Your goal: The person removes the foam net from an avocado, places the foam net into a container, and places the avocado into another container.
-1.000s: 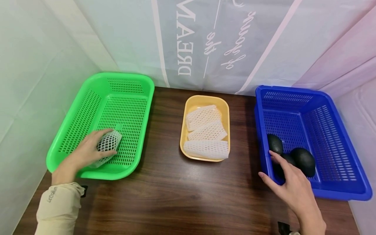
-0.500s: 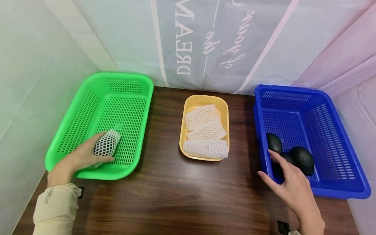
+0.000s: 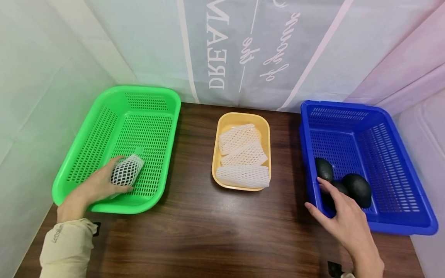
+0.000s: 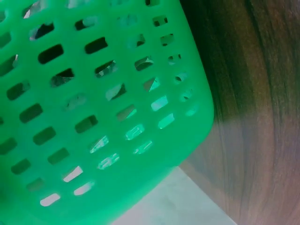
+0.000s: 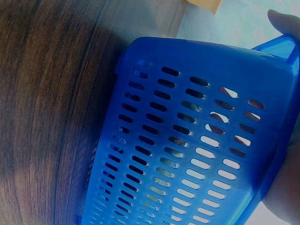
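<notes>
My left hand is inside the green basket, thumb and fingers spread on either side of an avocado in a white foam net lying on the basket floor. The fingers hide the avocado's left end. My right hand reaches over the near left corner of the blue basket. Its thumb stays outside the wall, while the other fingers dip inside beside dark avocados, partly hiding one beneath the hand. In the wrist views, the green basket's wall and the blue basket's wall fill much of the picture.
A yellow tray stands between the baskets with several white foam nets in it; the front one overhangs the right rim. Everything stands on a dark wooden table. A printed cloth hangs behind.
My left hand has drawn back slightly left from the netted avocado, and its thumb and fingers have spread wider, baring more of the net. My right hand holds its position.
</notes>
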{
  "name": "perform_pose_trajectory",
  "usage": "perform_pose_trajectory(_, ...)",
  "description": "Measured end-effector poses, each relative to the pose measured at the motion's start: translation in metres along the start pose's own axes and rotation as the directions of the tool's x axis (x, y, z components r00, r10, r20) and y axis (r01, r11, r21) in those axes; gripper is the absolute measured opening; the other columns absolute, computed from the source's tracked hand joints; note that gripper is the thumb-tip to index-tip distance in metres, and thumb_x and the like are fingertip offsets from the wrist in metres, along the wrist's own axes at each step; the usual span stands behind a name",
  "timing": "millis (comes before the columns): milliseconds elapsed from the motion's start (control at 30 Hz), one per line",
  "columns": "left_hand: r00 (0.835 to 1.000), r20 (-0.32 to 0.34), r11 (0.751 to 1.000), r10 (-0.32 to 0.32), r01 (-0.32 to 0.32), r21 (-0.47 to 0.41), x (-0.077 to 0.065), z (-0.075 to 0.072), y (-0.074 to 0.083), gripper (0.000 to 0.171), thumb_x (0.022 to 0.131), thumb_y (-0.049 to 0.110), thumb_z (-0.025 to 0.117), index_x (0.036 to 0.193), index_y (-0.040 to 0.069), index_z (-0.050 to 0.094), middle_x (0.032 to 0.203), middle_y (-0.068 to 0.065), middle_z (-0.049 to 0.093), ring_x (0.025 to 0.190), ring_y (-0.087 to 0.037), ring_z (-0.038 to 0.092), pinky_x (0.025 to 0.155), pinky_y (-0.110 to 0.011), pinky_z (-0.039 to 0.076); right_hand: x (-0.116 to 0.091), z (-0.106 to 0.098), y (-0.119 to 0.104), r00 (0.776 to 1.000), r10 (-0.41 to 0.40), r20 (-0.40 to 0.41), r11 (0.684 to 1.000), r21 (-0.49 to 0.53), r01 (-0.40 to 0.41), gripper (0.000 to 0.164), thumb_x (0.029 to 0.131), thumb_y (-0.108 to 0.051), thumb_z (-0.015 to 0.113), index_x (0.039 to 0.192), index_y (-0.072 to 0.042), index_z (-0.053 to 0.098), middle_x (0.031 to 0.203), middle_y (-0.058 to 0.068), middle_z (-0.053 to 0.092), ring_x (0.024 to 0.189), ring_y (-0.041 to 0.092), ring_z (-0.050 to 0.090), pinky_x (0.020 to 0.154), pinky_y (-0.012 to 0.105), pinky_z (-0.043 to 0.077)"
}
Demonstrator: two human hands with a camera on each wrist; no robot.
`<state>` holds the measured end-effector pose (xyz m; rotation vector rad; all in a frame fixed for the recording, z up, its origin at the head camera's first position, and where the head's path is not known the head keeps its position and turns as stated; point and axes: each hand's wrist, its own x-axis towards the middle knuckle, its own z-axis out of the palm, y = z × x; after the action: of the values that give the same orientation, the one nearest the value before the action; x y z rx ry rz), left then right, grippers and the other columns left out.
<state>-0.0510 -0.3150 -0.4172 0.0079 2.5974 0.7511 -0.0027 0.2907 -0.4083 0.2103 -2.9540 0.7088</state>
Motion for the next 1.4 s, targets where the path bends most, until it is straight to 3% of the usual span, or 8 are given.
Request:
perform_pose_trajectory(167,0.999,-0.021,0.999,-0.03,0.029,-0.035,0.0,0.0,-0.001,0.109,0.078,0.044,0.082,0.15,-0.002,0.015,0.111,-0.031,0.057,0.089,-0.032,0.062,0.068,-0.038,0.052,0.0,0.0,0.0,1.0,-0.01,-0.005,1.0,-0.002,0.01,0.078,0.08,-0.034,0.081,0.148,-0.021,0.046,0.121,0.02,0.068,0.109,0.044,0.061,0.082,0.059,0.043)
perform_pose_trajectory(267,0.999,-0.038,0.999,-0.02,0.018,-0.049,-0.001,0.0,0.0,0.101,0.078,0.039,0.083,0.145,-0.005,0.022,0.111,-0.031,0.056,0.092,-0.033,0.062,0.068,-0.033,0.051,0.0,0.001,0.001,1.0,-0.024,-0.017,1.0,-0.004,0.024,0.078,0.079,-0.033,0.082,0.148,-0.021,0.046,0.12,0.02,0.069,0.108,0.044,0.061,0.081,0.059,0.043)
perform_pose_trajectory(567,0.996,-0.087,0.999,0.022,-0.025,-0.035,-0.001,0.001,0.003,0.098,0.078,0.034,0.084,0.146,-0.005,0.025,0.117,-0.034,0.054,0.095,-0.039,0.062,0.071,-0.045,0.056,0.0,0.001,0.001,0.999,-0.024,-0.024,1.0,0.0,0.024,0.078,0.079,-0.032,0.082,0.148,-0.022,0.046,0.12,0.02,0.069,0.109,0.044,0.061,0.083,0.057,0.042)
perform_pose_trajectory(833,0.989,-0.135,0.998,0.053,-0.056,-0.018,0.001,0.002,0.008,0.098,0.076,0.03,0.085,0.149,0.0,0.026,0.119,-0.034,0.054,0.096,-0.042,0.062,0.07,-0.046,0.057,0.0,0.001,0.001,0.999,-0.03,-0.025,1.0,0.0,0.03,0.078,0.079,-0.031,0.082,0.148,-0.021,0.046,0.12,0.021,0.069,0.108,0.044,0.061,0.084,0.057,0.042)
perform_pose_trajectory(1133,0.971,-0.211,0.992,0.115,-0.123,-0.025,0.0,0.002,0.014,0.091,0.077,0.024,0.085,0.146,0.0,0.03,0.121,-0.031,0.053,0.099,-0.043,0.061,0.071,-0.05,0.057,0.0,0.0,0.001,0.999,-0.029,-0.016,1.0,0.006,0.029,0.078,0.08,-0.031,0.082,0.148,-0.021,0.046,0.121,0.021,0.068,0.11,0.044,0.06,0.086,0.056,0.041)
perform_pose_trajectory(1400,0.946,-0.279,0.986,0.163,-0.166,0.011,-0.006,0.001,0.025,0.09,0.076,0.023,0.086,0.145,0.001,0.032,0.121,-0.03,0.053,0.095,-0.043,0.061,0.066,-0.045,0.054,0.001,0.0,0.0,0.999,-0.04,-0.022,0.999,0.011,0.04,0.079,0.079,-0.03,0.083,0.148,-0.02,0.046,0.121,0.021,0.068,0.11,0.043,0.06,0.087,0.053,0.04)
